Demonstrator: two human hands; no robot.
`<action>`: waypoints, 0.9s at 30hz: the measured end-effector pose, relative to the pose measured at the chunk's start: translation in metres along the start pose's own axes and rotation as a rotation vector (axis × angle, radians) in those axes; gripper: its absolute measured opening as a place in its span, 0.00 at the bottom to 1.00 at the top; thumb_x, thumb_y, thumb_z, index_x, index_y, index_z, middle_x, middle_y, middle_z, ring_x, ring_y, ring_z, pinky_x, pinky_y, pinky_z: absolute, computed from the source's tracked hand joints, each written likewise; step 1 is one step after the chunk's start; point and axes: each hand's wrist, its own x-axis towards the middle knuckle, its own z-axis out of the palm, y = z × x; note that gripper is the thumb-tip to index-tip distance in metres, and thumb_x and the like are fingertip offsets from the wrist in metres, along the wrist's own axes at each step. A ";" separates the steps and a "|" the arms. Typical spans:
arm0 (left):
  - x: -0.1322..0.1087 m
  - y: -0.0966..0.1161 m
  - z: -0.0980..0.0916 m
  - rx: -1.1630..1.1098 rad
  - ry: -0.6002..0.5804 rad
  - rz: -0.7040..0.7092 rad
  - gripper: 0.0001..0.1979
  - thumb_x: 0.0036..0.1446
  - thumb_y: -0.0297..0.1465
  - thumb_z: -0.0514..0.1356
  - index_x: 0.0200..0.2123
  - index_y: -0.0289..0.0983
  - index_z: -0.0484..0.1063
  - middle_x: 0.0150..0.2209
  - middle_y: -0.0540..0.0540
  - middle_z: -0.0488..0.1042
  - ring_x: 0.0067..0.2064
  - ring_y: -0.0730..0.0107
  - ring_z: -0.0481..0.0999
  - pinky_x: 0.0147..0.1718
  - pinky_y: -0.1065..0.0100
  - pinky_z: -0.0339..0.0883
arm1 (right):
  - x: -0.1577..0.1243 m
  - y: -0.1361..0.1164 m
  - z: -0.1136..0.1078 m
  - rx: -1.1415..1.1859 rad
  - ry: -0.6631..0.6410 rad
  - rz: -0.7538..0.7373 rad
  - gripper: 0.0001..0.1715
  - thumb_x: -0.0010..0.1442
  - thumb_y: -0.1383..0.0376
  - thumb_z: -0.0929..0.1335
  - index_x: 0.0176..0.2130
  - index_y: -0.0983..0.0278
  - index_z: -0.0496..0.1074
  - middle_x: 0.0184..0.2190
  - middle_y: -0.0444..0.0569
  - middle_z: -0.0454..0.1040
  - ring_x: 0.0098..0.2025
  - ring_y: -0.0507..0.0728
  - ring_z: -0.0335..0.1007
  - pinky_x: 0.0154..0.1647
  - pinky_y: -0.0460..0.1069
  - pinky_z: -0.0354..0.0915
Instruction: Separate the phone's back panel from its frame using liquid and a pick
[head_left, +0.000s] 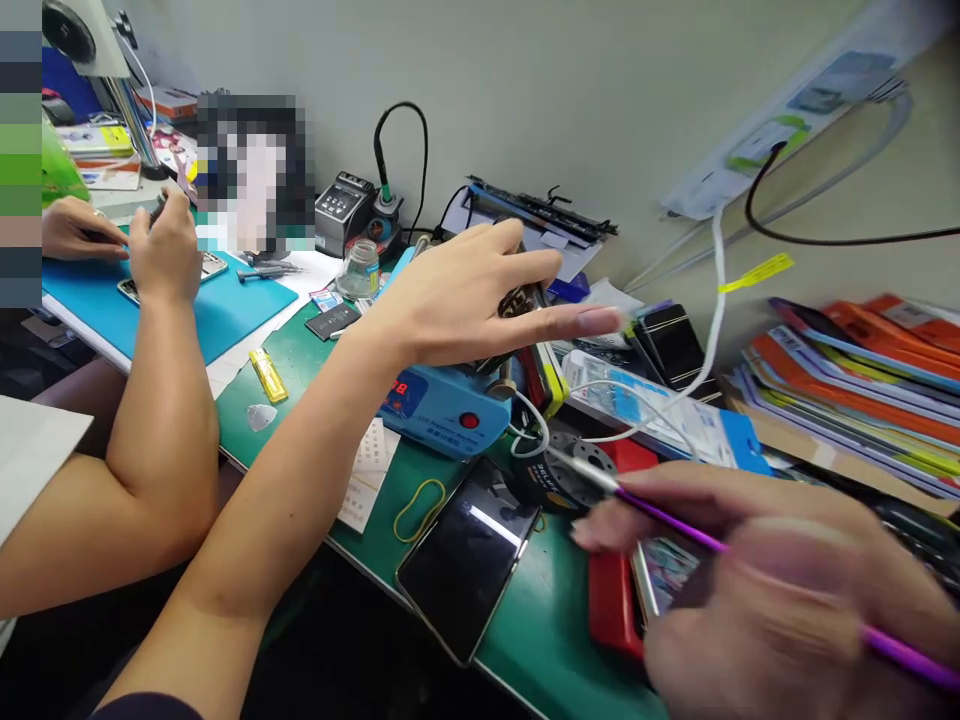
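My left hand (457, 295) reaches over a blue machine (442, 410) with a red button and a lit red display. Its thumb is stretched out and the index finger is apart from it. Dark items just beyond are partly hidden by the fingers; whether they touch is unclear. In the right foreground my right hand (787, 590), blurred, is closed around a slim purple-handled tool (675, 522) with a silver tip. That tip points at a round black holder (574, 470) with holes in its top. A phone (469, 560) lies face up between the hands.
At left, another person's hands (161, 240) work over a phone part on a blue mat (247, 310). A soldering station (345, 212) and a glass jar (360, 268) stand behind. A red object (615, 600), stacked folders (862, 370) and hanging white cables (718, 300) are at right.
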 end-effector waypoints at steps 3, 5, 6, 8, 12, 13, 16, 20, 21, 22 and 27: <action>0.002 0.000 0.004 0.002 0.011 0.005 0.34 0.72 0.66 0.56 0.49 0.42 0.81 0.54 0.42 0.77 0.63 0.48 0.80 0.67 0.49 0.74 | -0.005 -0.012 0.015 -0.050 -0.063 0.067 0.10 0.80 0.51 0.71 0.51 0.50 0.82 0.39 0.42 0.87 0.34 0.56 0.85 0.36 0.55 0.75; 0.003 0.001 0.006 -0.001 0.017 -0.002 0.34 0.71 0.67 0.58 0.49 0.42 0.81 0.55 0.41 0.77 0.65 0.45 0.79 0.68 0.48 0.74 | -0.006 -0.014 0.025 -0.046 -0.120 0.071 0.10 0.80 0.51 0.71 0.53 0.51 0.80 0.42 0.41 0.88 0.35 0.55 0.86 0.38 0.55 0.76; 0.003 0.001 0.007 -0.008 0.022 -0.005 0.33 0.70 0.67 0.59 0.49 0.42 0.81 0.56 0.41 0.77 0.67 0.43 0.78 0.69 0.47 0.73 | -0.006 -0.013 0.029 -0.034 -0.130 0.081 0.11 0.80 0.52 0.70 0.54 0.52 0.79 0.43 0.42 0.88 0.37 0.56 0.87 0.40 0.55 0.77; 0.002 0.002 0.009 -0.045 0.049 -0.004 0.33 0.69 0.67 0.61 0.48 0.42 0.82 0.57 0.41 0.76 0.70 0.39 0.76 0.70 0.44 0.72 | -0.004 -0.009 0.035 -0.013 -0.125 0.050 0.11 0.80 0.53 0.69 0.55 0.54 0.77 0.42 0.42 0.87 0.39 0.57 0.88 0.42 0.54 0.79; -0.002 -0.001 0.009 -0.074 0.134 0.026 0.30 0.66 0.65 0.66 0.46 0.43 0.83 0.66 0.39 0.73 0.77 0.31 0.70 0.76 0.33 0.66 | 0.001 -0.001 0.041 -0.002 -0.124 -0.044 0.09 0.79 0.56 0.70 0.55 0.55 0.76 0.41 0.42 0.87 0.39 0.56 0.88 0.40 0.50 0.80; -0.004 -0.002 0.008 -0.051 0.148 0.040 0.29 0.67 0.63 0.67 0.46 0.43 0.83 0.70 0.39 0.72 0.79 0.30 0.68 0.78 0.31 0.64 | 0.001 0.001 0.042 -0.004 -0.120 -0.047 0.09 0.79 0.57 0.70 0.54 0.56 0.76 0.41 0.42 0.87 0.38 0.56 0.88 0.39 0.50 0.81; -0.008 -0.007 0.005 0.008 0.133 0.113 0.28 0.68 0.63 0.66 0.48 0.44 0.82 0.79 0.41 0.67 0.85 0.35 0.61 0.86 0.32 0.53 | -0.001 0.005 0.044 -0.009 -0.102 -0.050 0.10 0.79 0.55 0.71 0.54 0.56 0.77 0.41 0.43 0.87 0.38 0.56 0.88 0.39 0.49 0.81; -0.010 -0.009 0.004 -0.012 0.024 0.147 0.28 0.70 0.60 0.66 0.55 0.43 0.79 0.74 0.38 0.76 0.88 0.45 0.57 0.89 0.36 0.44 | -0.003 0.009 0.046 -0.017 -0.094 -0.052 0.11 0.80 0.54 0.70 0.54 0.56 0.77 0.41 0.43 0.87 0.39 0.56 0.89 0.38 0.48 0.81; -0.011 -0.009 0.004 -0.018 0.007 0.139 0.28 0.71 0.59 0.66 0.57 0.43 0.78 0.72 0.38 0.78 0.88 0.46 0.57 0.89 0.36 0.44 | -0.003 0.009 0.046 -0.017 -0.091 -0.055 0.11 0.81 0.54 0.70 0.54 0.56 0.77 0.41 0.43 0.87 0.39 0.56 0.89 0.38 0.47 0.81; -0.011 -0.009 0.005 -0.019 -0.004 0.134 0.27 0.72 0.58 0.65 0.57 0.44 0.78 0.71 0.38 0.79 0.88 0.46 0.58 0.89 0.36 0.45 | -0.002 0.009 0.046 -0.018 -0.093 -0.061 0.11 0.81 0.54 0.70 0.54 0.57 0.77 0.40 0.43 0.87 0.38 0.56 0.89 0.37 0.47 0.81; -0.007 -0.012 0.005 0.034 -0.018 0.153 0.27 0.71 0.57 0.67 0.59 0.43 0.76 0.70 0.37 0.78 0.82 0.44 0.68 0.87 0.39 0.50 | 0.005 0.008 0.042 -0.031 -0.139 -0.074 0.11 0.80 0.55 0.70 0.53 0.58 0.77 0.39 0.44 0.88 0.37 0.56 0.89 0.36 0.47 0.81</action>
